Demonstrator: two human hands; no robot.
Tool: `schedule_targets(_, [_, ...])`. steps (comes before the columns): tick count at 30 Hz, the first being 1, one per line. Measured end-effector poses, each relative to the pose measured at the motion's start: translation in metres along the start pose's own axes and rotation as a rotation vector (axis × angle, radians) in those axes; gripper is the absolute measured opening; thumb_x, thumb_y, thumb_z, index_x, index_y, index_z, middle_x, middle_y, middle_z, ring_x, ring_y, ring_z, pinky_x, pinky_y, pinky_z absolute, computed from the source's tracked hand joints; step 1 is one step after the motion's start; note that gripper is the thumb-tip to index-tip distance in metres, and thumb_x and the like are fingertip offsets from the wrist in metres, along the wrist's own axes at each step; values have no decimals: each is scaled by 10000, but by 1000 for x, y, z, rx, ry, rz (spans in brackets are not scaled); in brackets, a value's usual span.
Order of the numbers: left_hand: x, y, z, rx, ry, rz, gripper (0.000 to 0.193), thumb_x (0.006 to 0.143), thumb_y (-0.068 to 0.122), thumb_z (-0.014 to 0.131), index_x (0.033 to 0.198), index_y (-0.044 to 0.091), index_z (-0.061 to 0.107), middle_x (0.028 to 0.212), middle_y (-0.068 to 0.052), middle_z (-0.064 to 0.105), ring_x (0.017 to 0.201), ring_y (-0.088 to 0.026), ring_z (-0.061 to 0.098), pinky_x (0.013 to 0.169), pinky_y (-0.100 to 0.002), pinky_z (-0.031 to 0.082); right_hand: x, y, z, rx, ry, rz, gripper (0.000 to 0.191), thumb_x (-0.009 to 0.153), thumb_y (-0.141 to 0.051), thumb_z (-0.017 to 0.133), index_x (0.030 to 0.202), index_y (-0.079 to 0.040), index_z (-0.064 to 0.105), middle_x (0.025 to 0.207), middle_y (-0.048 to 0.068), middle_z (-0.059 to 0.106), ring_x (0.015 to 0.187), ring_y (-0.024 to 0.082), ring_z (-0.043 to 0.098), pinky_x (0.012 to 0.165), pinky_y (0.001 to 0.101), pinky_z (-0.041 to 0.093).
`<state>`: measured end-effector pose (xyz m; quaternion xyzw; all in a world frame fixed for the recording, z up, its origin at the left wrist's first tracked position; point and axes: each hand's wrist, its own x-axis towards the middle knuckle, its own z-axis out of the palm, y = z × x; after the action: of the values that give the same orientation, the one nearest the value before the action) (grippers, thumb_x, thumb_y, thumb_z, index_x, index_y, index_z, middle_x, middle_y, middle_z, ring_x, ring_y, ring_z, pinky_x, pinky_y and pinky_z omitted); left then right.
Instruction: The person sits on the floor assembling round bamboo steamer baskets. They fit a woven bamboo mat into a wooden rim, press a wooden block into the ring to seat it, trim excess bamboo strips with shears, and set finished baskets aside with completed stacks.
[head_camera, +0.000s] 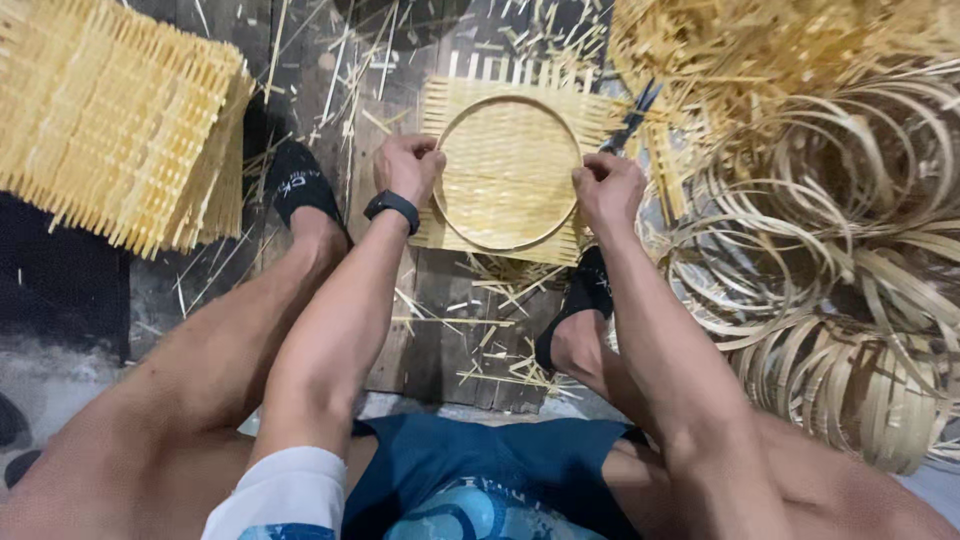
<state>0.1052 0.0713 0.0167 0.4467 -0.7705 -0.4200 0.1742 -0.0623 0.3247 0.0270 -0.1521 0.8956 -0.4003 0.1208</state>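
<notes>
Between the person's feet, a square woven bamboo mat (510, 165) lay on the dark plank floor (440, 330), with a round bamboo hoop (508, 172) set on top of it, so that the weave filled the ring like the bottom of a shallow tray; nothing else lay inside the ring. The left hand (408, 168) gripped the hoop's left rim, fingers curled shut over it, a black wristband (391, 208) on the wrist. The right hand (608, 188) pinched the right rim in the same closed way. Just beyond the right hand, dark-handled scissors (632, 118) rested at the mat's far right corner. Far left sat a stack of woven mats (110, 120). To the right lay a heap of loose bamboo hoops (840, 280), and beyond it a pile of bamboo strips (760, 45). Splinters littered the floor.
</notes>
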Motion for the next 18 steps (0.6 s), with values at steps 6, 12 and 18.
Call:
schedule_targets(6, [3, 1, -5, 168, -89, -62, 184, 679, 167, 811, 849, 100, 827, 810, -136, 765, 743, -286, 731, 715, -370, 576, -8, -4, 0, 14, -24, -25, 178, 815, -122, 773, 963, -27, 800, 777, 124, 762, 698, 200, 738, 710, 326, 576])
schedule_targets(12, [1, 9, -5, 175, -50, -20, 179, 685, 177, 811, 849, 107, 825, 809, -136, 770, 762, -286, 752, 764, -372, 587, -12, -17, -4, 22, -25, 85, 171, 801, -127, 780, 948, -48, 815, 778, 113, 774, 707, 189, 741, 723, 320, 572])
schedule_targets(18, [7, 1, -8, 114, -98, -165, 215, 709, 217, 838, 891, 106, 814, 813, -108, 780, 766, -230, 769, 772, -340, 592, -9, -7, 0, 37, -14, 97, 177, 781, -137, 805, 935, -51, 811, 788, 106, 772, 708, 184, 738, 717, 315, 578])
